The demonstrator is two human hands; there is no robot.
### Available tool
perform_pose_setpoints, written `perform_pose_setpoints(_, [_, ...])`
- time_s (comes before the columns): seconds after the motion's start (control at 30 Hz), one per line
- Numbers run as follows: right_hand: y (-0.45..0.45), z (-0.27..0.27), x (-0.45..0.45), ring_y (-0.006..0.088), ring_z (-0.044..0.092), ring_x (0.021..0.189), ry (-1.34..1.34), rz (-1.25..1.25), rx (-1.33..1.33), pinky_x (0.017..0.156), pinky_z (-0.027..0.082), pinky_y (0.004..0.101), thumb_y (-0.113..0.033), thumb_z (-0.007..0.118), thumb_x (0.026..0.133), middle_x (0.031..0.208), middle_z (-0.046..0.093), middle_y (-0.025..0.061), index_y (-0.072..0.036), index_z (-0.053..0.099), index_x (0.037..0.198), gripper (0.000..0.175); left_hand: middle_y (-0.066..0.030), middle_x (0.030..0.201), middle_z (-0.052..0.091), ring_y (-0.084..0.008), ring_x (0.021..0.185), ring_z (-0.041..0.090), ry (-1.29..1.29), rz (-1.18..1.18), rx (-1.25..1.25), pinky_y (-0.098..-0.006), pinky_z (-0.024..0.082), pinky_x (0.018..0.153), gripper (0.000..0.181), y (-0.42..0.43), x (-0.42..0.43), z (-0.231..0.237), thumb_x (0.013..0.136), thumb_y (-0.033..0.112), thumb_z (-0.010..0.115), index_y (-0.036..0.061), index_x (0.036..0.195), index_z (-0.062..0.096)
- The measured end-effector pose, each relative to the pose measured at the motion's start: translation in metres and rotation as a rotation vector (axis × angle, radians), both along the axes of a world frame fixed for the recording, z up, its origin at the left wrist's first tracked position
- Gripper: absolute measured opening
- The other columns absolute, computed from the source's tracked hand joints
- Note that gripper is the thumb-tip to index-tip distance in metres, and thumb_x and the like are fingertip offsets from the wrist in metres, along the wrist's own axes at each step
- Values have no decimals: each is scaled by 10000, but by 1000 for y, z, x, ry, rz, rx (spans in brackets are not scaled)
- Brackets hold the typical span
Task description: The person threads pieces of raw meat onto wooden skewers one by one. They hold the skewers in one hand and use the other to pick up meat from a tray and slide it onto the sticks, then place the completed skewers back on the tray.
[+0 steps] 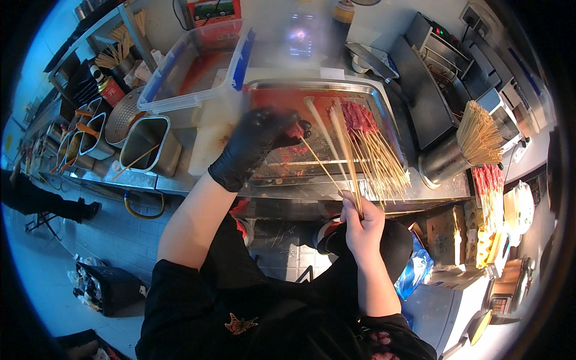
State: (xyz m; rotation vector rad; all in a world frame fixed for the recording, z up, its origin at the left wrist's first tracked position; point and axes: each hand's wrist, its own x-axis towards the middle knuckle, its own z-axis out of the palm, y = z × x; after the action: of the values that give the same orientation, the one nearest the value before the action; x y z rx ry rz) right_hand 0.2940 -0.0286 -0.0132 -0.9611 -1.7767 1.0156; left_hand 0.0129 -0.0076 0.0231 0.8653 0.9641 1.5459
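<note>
My left hand [249, 146], in a black glove, pinches a small piece of raw red meat [294, 131] above a metal tray [315, 83]. One thin bamboo skewer [324, 167] runs from that meat down to my bare right hand [365, 225]. Several more skewers [347, 155], blurred by motion, fan up from the same right fist. To their right, a row of meat skewers [360, 119] lies in the tray, meat ends away from me and sticks over the front rim. Meat scraps and red juice mark the tray's bottom.
A clear plastic bin [180, 105] stands behind a cutting board [207, 155] at left, near an open metal container [168, 155]. At right, a metal canister [438, 164] holds bare skewers. A cleaver [371, 58] lies beyond the tray, beside a fryer [432, 85]. Another person's leg [49, 204] shows far left.
</note>
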Motion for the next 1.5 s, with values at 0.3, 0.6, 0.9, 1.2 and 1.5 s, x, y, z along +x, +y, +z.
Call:
perform_pose_setpoints(0.3, [-1, 0, 1, 39, 461, 537, 42, 0, -221, 506, 365, 216, -42, 575, 1019, 610, 514, -27, 23, 701, 1104, 165, -111, 991, 715, -203, 930, 705, -16, 4, -2, -358, 604, 895, 255, 2, 10, -5, 977, 192, 688, -26, 1110, 690])
perform_pose_setpoints(0.6, [-3, 0, -4, 41, 454, 559, 100, 25, -230, 525, 378, 213, -41, 555, 1033, 639, 521, -28, 39, 700, 1134, 194, -141, 1098, 714, -246, 973, 707, -160, 93, 106, -369, 577, 897, 306, 7, 13, -6, 1026, 258, 611, 2, 1189, 649])
perform_pose_setpoints(0.9, [-7, 0, -9, 64, 538, 567, 78, -2, -181, 523, 416, 221, -29, 581, 1012, 636, 575, 14, 27, 705, 1092, 158, -102, 1032, 705, -200, 929, 692, -241, 33, 98, -333, 570, 870, 288, 2, 18, -7, 979, 245, 682, 1, 1132, 673])
perform_pose_setpoints(1.2, [-8, -2, -10, 60, 490, 572, -11, 12, -38, 532, 388, 225, -58, 539, 1043, 639, 538, -2, 30, 684, 1154, 203, -155, 1188, 718, -271, 1077, 712, -89, 95, 95, -407, 585, 961, 266, 0, 21, -23, 1021, 191, 627, 16, 1218, 663])
perform_pose_setpoints(1.5, [-11, -1, -12, 59, 459, 570, 81, -10, -207, 546, 381, 219, -68, 528, 1056, 645, 504, -18, 11, 678, 1174, 207, -170, 1200, 713, -263, 1107, 702, -117, 10, 45, -375, 555, 1010, 317, -2, 46, -12, 1018, 166, 634, -30, 1267, 636])
